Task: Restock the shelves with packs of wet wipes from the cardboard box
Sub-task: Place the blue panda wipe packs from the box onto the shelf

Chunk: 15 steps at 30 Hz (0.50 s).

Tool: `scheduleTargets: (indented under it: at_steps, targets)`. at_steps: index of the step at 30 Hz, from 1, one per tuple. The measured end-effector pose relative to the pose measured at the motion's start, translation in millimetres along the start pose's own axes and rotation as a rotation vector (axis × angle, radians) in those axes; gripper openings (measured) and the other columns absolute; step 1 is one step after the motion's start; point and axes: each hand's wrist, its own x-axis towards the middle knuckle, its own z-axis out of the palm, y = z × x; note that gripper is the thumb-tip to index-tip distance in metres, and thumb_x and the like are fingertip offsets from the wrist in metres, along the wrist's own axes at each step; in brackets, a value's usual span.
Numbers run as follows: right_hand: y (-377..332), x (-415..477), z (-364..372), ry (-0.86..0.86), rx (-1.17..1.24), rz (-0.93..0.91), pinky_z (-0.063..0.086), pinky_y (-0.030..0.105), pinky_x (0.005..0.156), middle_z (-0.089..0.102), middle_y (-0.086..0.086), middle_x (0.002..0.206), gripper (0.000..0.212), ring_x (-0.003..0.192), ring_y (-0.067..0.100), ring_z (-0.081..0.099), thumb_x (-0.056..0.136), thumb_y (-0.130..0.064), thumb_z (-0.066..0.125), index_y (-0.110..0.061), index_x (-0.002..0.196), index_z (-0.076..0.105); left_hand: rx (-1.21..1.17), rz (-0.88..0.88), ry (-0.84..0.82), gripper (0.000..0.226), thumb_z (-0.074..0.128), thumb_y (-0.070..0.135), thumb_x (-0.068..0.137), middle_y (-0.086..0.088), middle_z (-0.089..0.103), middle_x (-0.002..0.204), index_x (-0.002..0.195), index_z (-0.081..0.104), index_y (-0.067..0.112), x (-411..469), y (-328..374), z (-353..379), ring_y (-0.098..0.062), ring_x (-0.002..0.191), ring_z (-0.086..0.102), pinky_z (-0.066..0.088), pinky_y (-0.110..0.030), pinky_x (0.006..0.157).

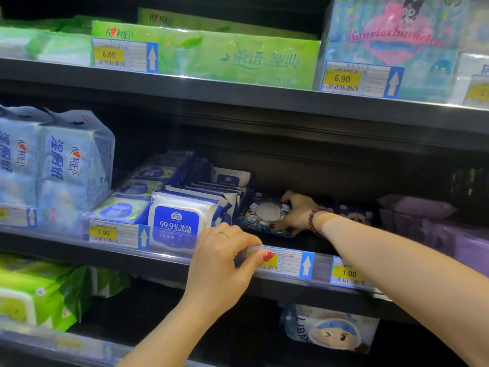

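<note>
A cartoon-printed pack of wet wipes (260, 217) with a round white lid lies flat on the middle shelf (169, 258). My right hand (296, 211) reaches into the shelf and grips this pack at its right end, thumb under its front edge. My left hand (225, 256) rests on the shelf's front rail, thumb pressed on a price tag (287, 263). Left of the pack stand blue-and-white wipe packs (180, 223) marked 99.9%. The cardboard box is out of view.
Purple packs (423, 213) lie to the right on the same shelf, tall blue tissue bags (66, 165) to the left. Green tissue packs (211, 54) fill the shelf above. Below sit green packs (39, 295) and a cartoon pack (333, 329).
</note>
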Motion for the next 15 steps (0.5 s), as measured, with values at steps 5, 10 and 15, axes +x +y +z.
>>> scheduleTargets:
  at_steps: [5,10,15]
  targets:
    - [2.1,2.9,3.1,0.117,-0.292,-0.039,0.053,0.034,0.086,0.059,0.011,0.123,0.07,0.109,0.03,0.061,0.075,-0.02,0.079,-0.015,0.133,0.041,0.01,0.004,0.014,0.029,0.052,0.054,0.081,0.024,0.054,0.074,0.084,0.067,0.029,-0.6,0.9,0.3,0.003,0.069,0.047,0.036,-0.014,0.072]
    - [1.0,8.2,4.7,0.109,-0.27,-0.015,0.057,0.039,0.085,0.059,0.013,0.121,0.07,0.101,0.03,0.065,0.074,-0.017,0.077,-0.013,0.134,0.041,0.026,0.014,0.025,0.027,0.053,0.053,0.081,0.02,0.058,0.073,0.085,0.066,0.03,-1.5,-1.3,2.5,0.0,0.07,0.048,0.04,-0.017,0.07]
    - [2.6,9.7,3.5,0.088,-0.226,0.002,0.059,0.04,0.08,0.058,0.014,0.123,0.071,0.098,0.03,0.066,0.07,-0.011,0.08,-0.012,0.131,0.043,0.029,0.032,0.034,0.026,0.054,0.051,0.082,0.02,0.057,0.073,0.085,0.067,0.029,-1.2,-2.2,2.7,0.001,0.07,0.046,0.038,-0.017,0.07]
